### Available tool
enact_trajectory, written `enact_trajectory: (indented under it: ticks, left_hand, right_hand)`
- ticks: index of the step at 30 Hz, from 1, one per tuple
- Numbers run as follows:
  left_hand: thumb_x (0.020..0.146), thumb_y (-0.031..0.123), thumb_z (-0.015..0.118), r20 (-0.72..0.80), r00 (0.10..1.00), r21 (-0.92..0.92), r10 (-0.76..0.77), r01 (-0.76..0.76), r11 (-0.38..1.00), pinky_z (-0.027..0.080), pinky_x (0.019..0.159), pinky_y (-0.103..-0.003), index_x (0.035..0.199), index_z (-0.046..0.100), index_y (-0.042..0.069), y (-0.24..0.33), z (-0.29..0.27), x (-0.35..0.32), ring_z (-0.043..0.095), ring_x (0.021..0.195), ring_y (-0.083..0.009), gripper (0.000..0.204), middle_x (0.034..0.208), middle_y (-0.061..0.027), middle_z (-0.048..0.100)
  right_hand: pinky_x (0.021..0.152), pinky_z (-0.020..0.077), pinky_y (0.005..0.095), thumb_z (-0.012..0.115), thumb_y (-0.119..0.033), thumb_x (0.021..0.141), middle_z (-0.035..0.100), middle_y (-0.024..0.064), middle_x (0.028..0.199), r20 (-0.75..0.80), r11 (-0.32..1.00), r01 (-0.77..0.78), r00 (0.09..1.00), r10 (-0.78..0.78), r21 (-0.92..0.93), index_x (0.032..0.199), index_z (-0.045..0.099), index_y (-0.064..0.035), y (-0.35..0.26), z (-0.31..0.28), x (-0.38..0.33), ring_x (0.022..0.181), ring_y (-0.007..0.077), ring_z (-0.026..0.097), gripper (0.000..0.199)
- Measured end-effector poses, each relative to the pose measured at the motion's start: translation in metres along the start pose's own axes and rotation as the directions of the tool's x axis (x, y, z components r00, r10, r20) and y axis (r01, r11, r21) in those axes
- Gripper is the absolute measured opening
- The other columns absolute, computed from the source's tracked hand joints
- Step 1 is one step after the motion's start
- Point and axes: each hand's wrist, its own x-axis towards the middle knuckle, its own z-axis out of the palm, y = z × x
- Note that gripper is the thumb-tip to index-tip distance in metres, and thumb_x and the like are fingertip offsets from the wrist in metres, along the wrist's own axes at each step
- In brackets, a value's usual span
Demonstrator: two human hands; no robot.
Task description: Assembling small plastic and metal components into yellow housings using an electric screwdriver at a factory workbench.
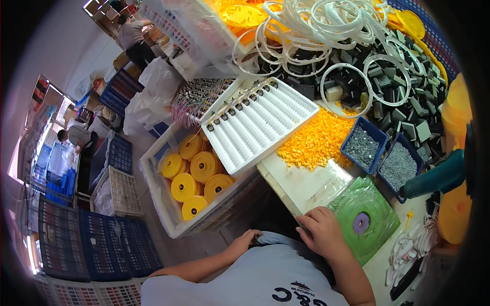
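Note:
At my waist, my left hand [246, 243] is closed at the hem of my light grey shirt [275, 238], its fingertips partly hidden by the cloth. My right hand [323, 233] lies at the table's front edge, fingers loosely curved and apart from the thumb, nothing between them. Beside it, and touching its fingers, is a green square pad [343, 224] under clear plastic, with a purple ring [361, 223] on top. Beyond sits a heap of small orange-yellow plastic parts [317, 138]. A white ridged tray [260, 122] bears a row of small dark wired parts along its far side.
Two blue bins of metal screws [363, 144] and small metal parts [399, 164] stand behind the pad, near a green power screwdriver [436, 176]. Black blocks [408, 112] and white rings [347, 91] pile up farther back. A crate [171, 227] holds yellow spools. Two people work far left.

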Motion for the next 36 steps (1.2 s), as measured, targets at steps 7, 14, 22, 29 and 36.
enact_trajectory:
  ticks: [7, 14, 22, 29, 36]
  left_hand:
    - [0.093, 0.041, 0.068, -0.022, 0.98, 0.246, -0.196, 0.195, 0.949, 0.052, 0.095, -0.045, 0.148, 0.043, 0.013, 0.009, -0.004, -0.006, 0.062, 0.114, -0.0414, 0.066, 0.132, -0.0182, 0.055]
    - [0.095, 0.045, 0.063, -0.075, 0.982, 0.377, -0.172, 0.187, 0.907, 0.054, 0.088, -0.05, 0.15, 0.041, 0.015, 0.022, 0.002, -0.007, 0.066, 0.101, -0.0471, 0.066, 0.13, -0.0193, 0.054]
    - [0.096, 0.016, 0.056, -0.3, 0.942, 0.549, 0.148, 0.044, 0.834, 0.057, 0.064, -0.04, 0.148, 0.047, 0.015, 0.003, 0.012, -0.003, 0.068, 0.072, -0.0327, 0.052, 0.112, -0.0092, 0.063]
    - [0.092, 0.024, 0.064, -0.239, 0.969, 0.391, -0.061, 0.153, 0.908, 0.056, 0.08, -0.044, 0.155, 0.039, 0.014, 0.003, 0.0, 0.001, 0.069, 0.092, -0.036, 0.068, 0.121, -0.0137, 0.061]
    - [0.092, 0.017, 0.061, -0.266, 0.964, 0.409, -0.024, 0.135, 0.903, 0.056, 0.077, -0.043, 0.157, 0.037, 0.014, 0.002, 0.0, -0.002, 0.069, 0.091, -0.0359, 0.069, 0.119, -0.014, 0.062]
  right_hand:
    - [0.086, 0.0513, 0.0434, 0.079, -0.015, 0.08, 0.065, 0.0089, 0.095, -0.014, 1.0, 0.013, 1.0, -0.013, -0.014, 0.102, 0.071, -0.007, -0.003, -0.003, -0.001, 0.096, 0.0311, 0.063, 0.024]
    - [0.087, 0.0517, 0.0436, 0.079, -0.016, 0.081, 0.065, 0.0094, 0.094, -0.008, 1.0, 0.006, 1.0, -0.006, -0.015, 0.102, 0.071, -0.0059, -0.003, -0.005, 0.0, 0.095, 0.0314, 0.063, 0.025]
    - [0.088, 0.0515, 0.0436, 0.079, -0.016, 0.081, 0.065, 0.0095, 0.095, 0.002, 1.0, 0.003, 1.0, -0.003, -0.003, 0.103, 0.071, -0.0056, -0.002, -0.005, 0.001, 0.096, 0.0315, 0.062, 0.025]
    - [0.088, 0.0507, 0.0436, 0.08, -0.014, 0.079, 0.066, 0.0093, 0.096, 0.018, 1.0, -0.017, 1.0, 0.017, -0.009, 0.103, 0.072, -0.0079, -0.002, -0.002, 0.0, 0.098, 0.0318, 0.063, 0.025]
    - [0.088, 0.0504, 0.043, 0.08, -0.014, 0.079, 0.065, 0.0091, 0.095, 0.033, 1.0, -0.028, 0.999, 0.028, -0.01, 0.103, 0.073, -0.0074, -0.004, -0.002, -0.001, 0.098, 0.0317, 0.062, 0.026]
